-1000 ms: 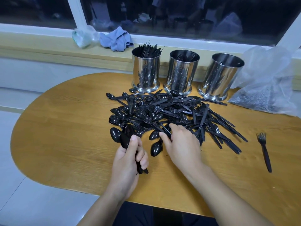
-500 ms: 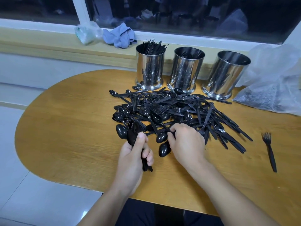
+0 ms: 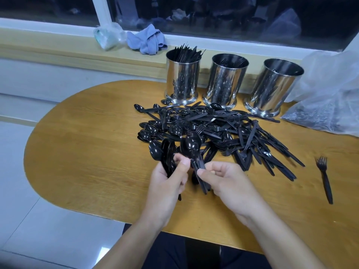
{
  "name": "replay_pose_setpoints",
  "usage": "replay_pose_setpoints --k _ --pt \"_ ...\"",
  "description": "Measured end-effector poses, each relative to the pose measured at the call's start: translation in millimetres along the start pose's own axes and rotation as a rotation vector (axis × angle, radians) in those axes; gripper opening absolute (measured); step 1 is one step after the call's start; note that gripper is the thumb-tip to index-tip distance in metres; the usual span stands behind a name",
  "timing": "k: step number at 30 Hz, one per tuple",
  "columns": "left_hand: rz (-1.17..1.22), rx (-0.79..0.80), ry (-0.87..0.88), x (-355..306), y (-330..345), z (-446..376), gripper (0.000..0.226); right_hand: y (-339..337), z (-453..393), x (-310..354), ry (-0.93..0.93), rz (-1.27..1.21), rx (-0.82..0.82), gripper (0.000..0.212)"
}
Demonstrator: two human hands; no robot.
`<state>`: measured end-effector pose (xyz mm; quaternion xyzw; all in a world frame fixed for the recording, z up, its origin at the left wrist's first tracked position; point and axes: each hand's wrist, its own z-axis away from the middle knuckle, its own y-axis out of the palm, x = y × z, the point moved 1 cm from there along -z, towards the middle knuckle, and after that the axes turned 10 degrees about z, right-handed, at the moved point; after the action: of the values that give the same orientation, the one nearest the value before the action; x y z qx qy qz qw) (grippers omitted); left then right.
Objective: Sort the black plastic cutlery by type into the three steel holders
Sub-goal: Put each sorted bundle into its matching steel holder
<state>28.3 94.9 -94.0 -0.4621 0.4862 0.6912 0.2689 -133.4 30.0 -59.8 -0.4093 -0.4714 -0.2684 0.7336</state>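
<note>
Left hand (image 3: 167,181) grips a bundle of black spoons (image 3: 168,158), right hand (image 3: 225,181) pinches another spoon (image 3: 192,147) by its handle, both above the table (image 3: 87,152) just before the uncounted cutlery pile (image 3: 213,133), three steel holders (image 3: 226,80) behind, one stray fork (image 3: 324,177) apart.

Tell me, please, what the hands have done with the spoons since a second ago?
The right hand took a spoon from the pile and lifted it toward the left hand, which keeps gripping its spoon bundle. The three holders and the lone fork stayed put.
</note>
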Motion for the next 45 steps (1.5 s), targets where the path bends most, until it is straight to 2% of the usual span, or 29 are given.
replay_pose_setpoints --k 6,9,12,14,16,18,22,27,32,35,39,43,45 --pt "0.007 -0.017 0.027 1.8 -1.2 4.5 0.035 34.8 6.5 2.1 -0.204 0.182 -0.012 0.042" --pt "0.028 -0.057 0.032 3.5 -3.0 5.3 0.022 36.7 9.1 2.8 -0.282 0.238 -0.027 0.043" --pt "0.058 -0.075 0.038 4.1 -7.0 3.4 0.039 28.8 10.5 2.7 -0.332 0.349 -0.082 0.023" --pt "0.126 -0.115 0.029 3.6 -8.5 1.1 0.048 14.5 2.4 -5.1 -0.342 0.439 -0.235 0.010" --pt "0.159 -0.143 0.025 2.3 -8.4 -0.3 0.043 -2.0 -13.9 -18.1 -0.360 0.659 -0.350 0.028" --pt "0.156 -0.130 0.016 2.6 -6.9 -0.8 0.039 -15.2 -29.4 -30.1 -0.334 0.855 -0.341 0.045" --pt "0.170 -0.102 0.003 2.3 -7.0 -0.6 0.024 -21.7 -39.7 -40.0 -0.334 1.033 -0.314 0.045" --pt "0.117 -0.076 0.015 2.1 -6.9 -0.4 0.039 -18.2 -32.1 -47.0 -0.374 1.027 -0.346 0.034" --pt "0.124 -0.079 0.012 0.9 -6.0 0.4 0.030 -23.0 -18.7 -44.9 -0.387 1.090 -0.311 0.025" --pt "0.122 -0.100 0.031 1.4 -5.3 0.1 0.030 -26.0 -13.0 -47.8 -0.384 1.088 -0.262 0.028" --pt "0.154 -0.116 0.050 2.1 -5.9 0.4 0.021 -29.3 -3.5 -52.9 -0.352 1.001 -0.219 0.043" --pt "0.134 -0.096 0.063 0.4 -5.1 1.3 0.020 -31.5 -0.1 -50.5 -0.355 0.965 -0.267 0.024" --pt "0.133 -0.098 0.065 -0.2 -4.3 2.1 0.020 -30.2 -1.8 -47.9 -0.388 1.128 -0.286 0.015"
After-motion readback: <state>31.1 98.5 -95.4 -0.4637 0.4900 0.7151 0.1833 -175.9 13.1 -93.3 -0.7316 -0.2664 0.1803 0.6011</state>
